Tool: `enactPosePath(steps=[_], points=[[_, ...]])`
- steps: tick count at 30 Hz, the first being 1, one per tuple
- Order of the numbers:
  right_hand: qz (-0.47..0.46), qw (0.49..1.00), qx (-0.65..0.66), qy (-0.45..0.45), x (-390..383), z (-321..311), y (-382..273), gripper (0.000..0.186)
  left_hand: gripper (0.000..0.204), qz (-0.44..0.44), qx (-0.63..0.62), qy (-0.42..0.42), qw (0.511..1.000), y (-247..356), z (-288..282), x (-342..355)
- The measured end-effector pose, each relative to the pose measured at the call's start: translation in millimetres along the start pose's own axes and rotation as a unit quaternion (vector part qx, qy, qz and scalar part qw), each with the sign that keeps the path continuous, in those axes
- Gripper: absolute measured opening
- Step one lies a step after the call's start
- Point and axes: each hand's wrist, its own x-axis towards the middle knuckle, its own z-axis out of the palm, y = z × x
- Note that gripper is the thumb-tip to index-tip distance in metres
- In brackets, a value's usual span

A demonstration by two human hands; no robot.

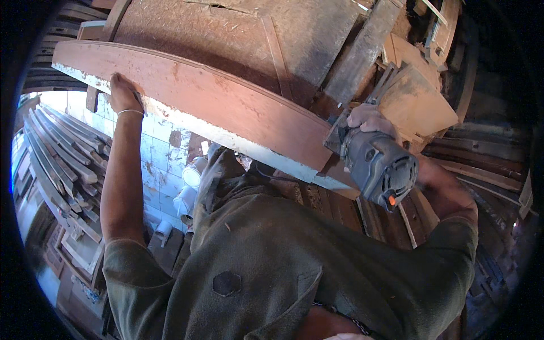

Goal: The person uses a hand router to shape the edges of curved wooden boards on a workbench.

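Observation:
A long pink-faced board (238, 107) with a worn white edge slants across my view. My left hand (123, 95) grips its lower edge near the left end, fingers bent around it. Toward the board's right end, my right hand (368, 120) is wrapped over a grey power tool (382, 164) with a vented housing and an orange part at the back. The tool's head meets the board there; exactly what part touches is hidden. My dark green shirt and lap fill the lower middle.
Large chipboard panels (192, 25) lie beyond the board. Offcuts (416, 102) are piled at the right, above stacked dark strips (481, 164). Long moulding pieces (62, 144) lie at the left beside white floor tiles (161, 153) and white cylindrical containers (192, 175).

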Motion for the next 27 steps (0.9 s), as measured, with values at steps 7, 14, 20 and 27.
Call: enactPosePath(steps=[7,14,20,27], points=[[-0.015,1.0,0.012,0.011,0,5,11,0.051,0.028,0.005,0.005,-0.014,1.0,-4,-4,1],[-0.027,0.999,-0.01,0.034,8,13,13,0.051,0.025,0.016,0.017,-0.015,1.0,3,5,-11],[-0.019,0.999,0.0,0.044,17,21,16,0.051,0.042,0.004,-0.041,0.01,0.999,-5,-1,-3],[-0.003,0.999,-0.009,0.049,9,27,18,0.072,0.05,0.004,0.047,0.025,0.999,10,9,-23]])
